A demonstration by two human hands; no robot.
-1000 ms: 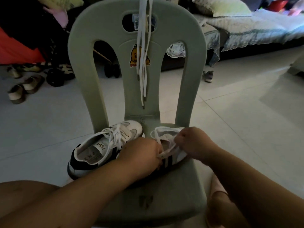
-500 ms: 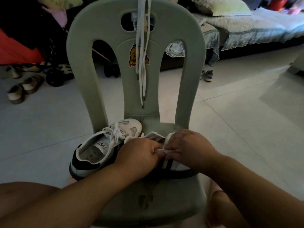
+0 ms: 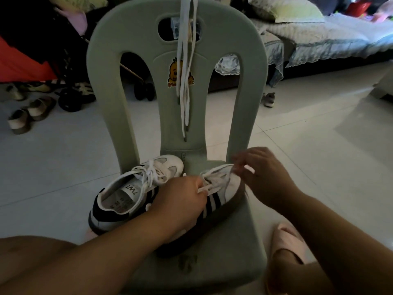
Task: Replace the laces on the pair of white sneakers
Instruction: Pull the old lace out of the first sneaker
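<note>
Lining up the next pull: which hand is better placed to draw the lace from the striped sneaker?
Probably right: the right hand pinches the white lace near the toe of the white black-striped sneaker, while the left hand grips its middle.

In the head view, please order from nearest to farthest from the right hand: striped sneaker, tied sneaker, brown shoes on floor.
1. Striped sneaker, right side of the seat; the right hand pinches its lace.
2. Tied sneaker, left side of the seat.
3. Brown shoes, far left background.
</note>
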